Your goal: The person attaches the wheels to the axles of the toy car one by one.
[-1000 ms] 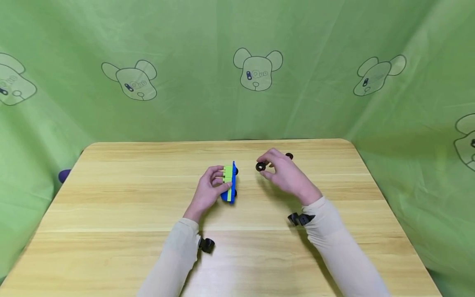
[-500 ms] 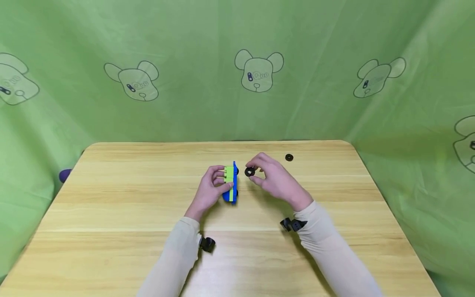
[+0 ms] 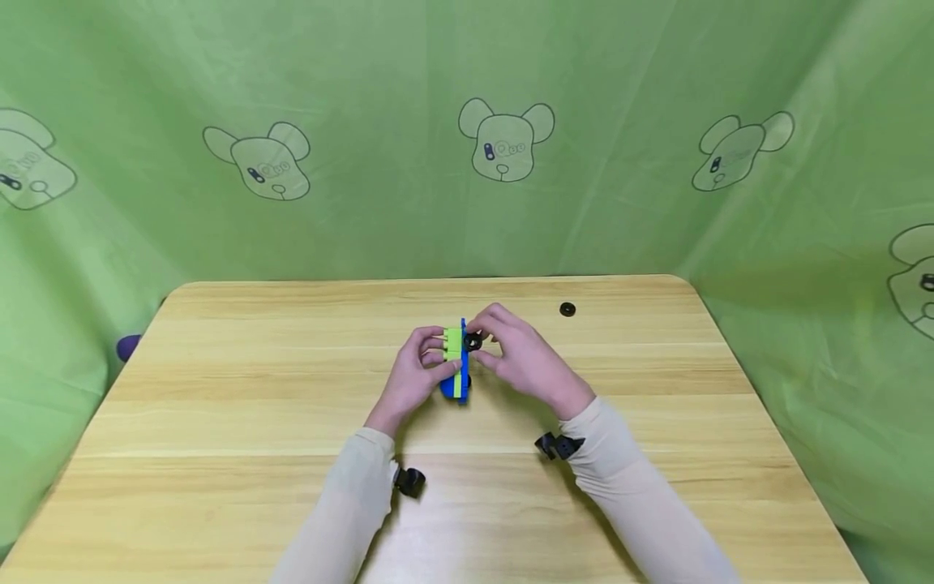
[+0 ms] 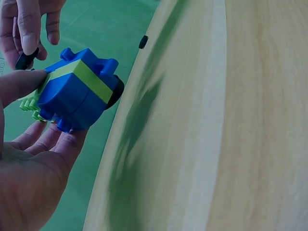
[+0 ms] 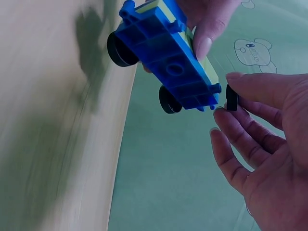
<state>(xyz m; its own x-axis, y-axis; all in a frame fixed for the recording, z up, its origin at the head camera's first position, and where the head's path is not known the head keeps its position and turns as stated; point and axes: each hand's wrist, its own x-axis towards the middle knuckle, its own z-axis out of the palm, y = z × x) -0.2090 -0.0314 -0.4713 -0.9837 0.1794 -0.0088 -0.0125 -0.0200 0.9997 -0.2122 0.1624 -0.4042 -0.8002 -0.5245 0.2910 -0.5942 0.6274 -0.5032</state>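
My left hand (image 3: 417,369) grips a blue and lime-green brick toy car (image 3: 456,363) turned on its side above the wooden table (image 3: 219,454). The car (image 5: 166,57) shows its blue underside with two black wheels fitted. My right hand (image 3: 514,357) pinches a small black wheel (image 3: 473,341) between thumb and forefinger, right at the car's far end. The wheel (image 5: 232,97) sits just beside the car's corner in the right wrist view. In the left wrist view the car (image 4: 77,89) rests against my left fingers, with the wheel (image 4: 23,60) behind it.
A second loose black wheel (image 3: 567,309) lies near the table's far right edge. A green cloth with bear prints (image 3: 503,146) hangs behind and around the table. A purple object (image 3: 126,345) peeks out past the table's left edge.
My right hand has carried the black wheel leftward from the table's right side up to the far end of the car. The left hand has kept the car nearly still.
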